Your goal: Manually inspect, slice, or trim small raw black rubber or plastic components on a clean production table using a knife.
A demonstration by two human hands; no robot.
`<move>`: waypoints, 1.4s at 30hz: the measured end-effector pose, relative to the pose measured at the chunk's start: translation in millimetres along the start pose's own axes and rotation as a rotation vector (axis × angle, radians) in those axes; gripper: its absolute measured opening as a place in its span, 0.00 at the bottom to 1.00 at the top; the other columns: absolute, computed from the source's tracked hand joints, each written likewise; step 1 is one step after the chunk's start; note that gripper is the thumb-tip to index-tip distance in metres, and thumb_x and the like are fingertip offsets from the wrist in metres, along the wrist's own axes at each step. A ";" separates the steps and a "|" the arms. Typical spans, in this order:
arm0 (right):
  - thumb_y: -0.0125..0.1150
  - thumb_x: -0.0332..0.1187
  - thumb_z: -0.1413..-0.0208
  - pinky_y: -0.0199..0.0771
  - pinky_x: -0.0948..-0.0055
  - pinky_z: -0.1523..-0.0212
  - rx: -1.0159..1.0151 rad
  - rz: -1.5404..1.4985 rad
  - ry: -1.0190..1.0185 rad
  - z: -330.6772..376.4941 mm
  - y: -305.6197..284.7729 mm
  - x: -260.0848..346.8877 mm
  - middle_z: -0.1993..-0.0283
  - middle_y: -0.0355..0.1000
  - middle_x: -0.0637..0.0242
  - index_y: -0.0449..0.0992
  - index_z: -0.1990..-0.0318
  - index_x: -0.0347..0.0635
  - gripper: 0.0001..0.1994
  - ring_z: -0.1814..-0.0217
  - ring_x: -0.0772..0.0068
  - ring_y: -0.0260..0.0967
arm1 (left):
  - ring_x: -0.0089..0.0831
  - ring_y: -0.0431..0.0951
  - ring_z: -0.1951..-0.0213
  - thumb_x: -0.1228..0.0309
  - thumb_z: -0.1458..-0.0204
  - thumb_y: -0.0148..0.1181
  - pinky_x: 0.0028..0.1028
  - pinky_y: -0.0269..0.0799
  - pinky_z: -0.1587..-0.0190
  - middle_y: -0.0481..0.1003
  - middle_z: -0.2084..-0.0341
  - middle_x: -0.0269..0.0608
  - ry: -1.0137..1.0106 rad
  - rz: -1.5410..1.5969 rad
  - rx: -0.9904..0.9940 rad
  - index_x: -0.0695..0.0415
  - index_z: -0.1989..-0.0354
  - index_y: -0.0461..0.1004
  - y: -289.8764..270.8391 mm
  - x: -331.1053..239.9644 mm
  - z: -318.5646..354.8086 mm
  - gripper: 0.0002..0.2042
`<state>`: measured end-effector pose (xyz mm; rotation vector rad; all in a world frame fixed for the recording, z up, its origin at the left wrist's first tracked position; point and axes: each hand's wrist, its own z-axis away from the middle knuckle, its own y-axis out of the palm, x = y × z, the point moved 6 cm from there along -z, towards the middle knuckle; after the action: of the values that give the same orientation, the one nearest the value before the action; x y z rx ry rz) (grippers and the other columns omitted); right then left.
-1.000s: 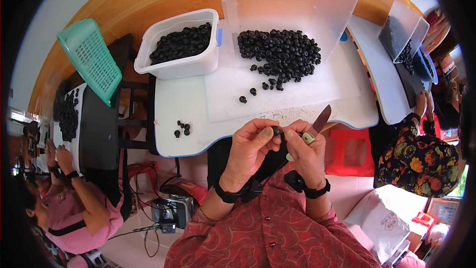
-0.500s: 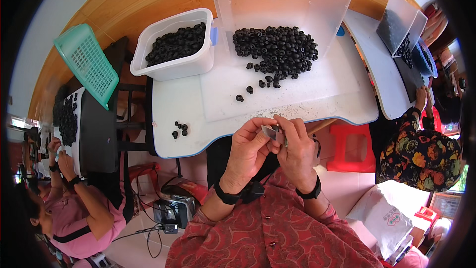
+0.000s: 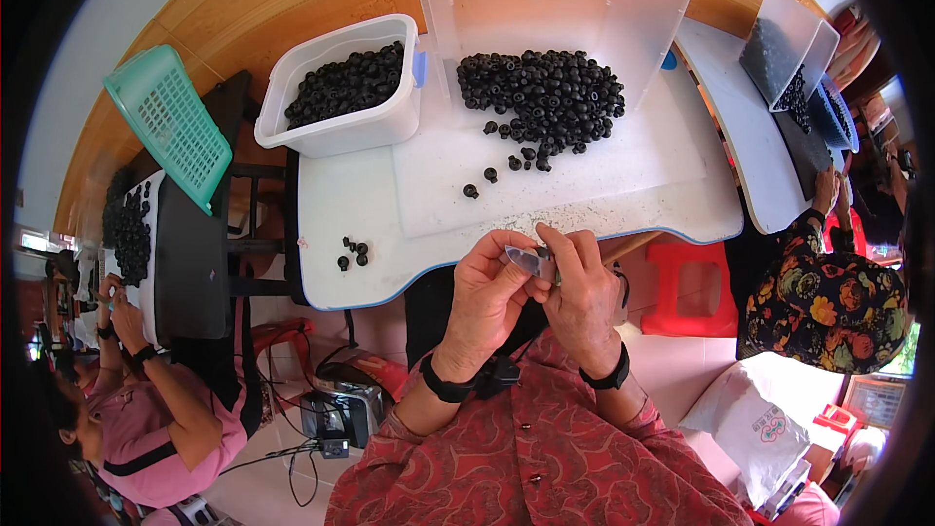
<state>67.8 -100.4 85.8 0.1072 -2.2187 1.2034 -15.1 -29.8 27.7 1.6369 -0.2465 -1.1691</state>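
closely together, our left grip [image 3: 483, 298] pinches a small, mostly hidden black piece [image 3: 544, 252]; our right grip [image 3: 581, 304] clasps a shiny, metal-bladed knife [image 3: 527, 261] near the white, blue-edged desk [image 3: 360, 200].

Left grip [image 3: 482, 294] and right grip [image 3: 584, 294] close together, fingers [image 3: 582, 249] of both bent, forearms [image 3: 429, 413] slanted toward each other

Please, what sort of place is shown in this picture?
Probably a small handwork workshop: a heap of black parts lies on a white table, a white plastic bin holds more, and a person in pink is beside another such heap.
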 end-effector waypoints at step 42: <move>0.62 0.22 0.59 0.73 0.63 0.74 -0.002 0.022 0.004 -0.8 3.2 3.7 0.64 0.68 0.62 0.74 0.51 0.43 0.22 0.72 0.59 0.73 | 0.27 0.74 0.73 0.76 0.42 0.53 0.25 0.71 0.70 0.74 0.73 0.41 -0.013 0.038 -0.055 0.62 0.59 0.69 -1.4 -2.8 4.7 0.05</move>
<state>64.1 -97.1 85.7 0.0803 -2.2232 1.2120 -20.7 -30.3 28.3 1.5709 -0.2510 -1.1487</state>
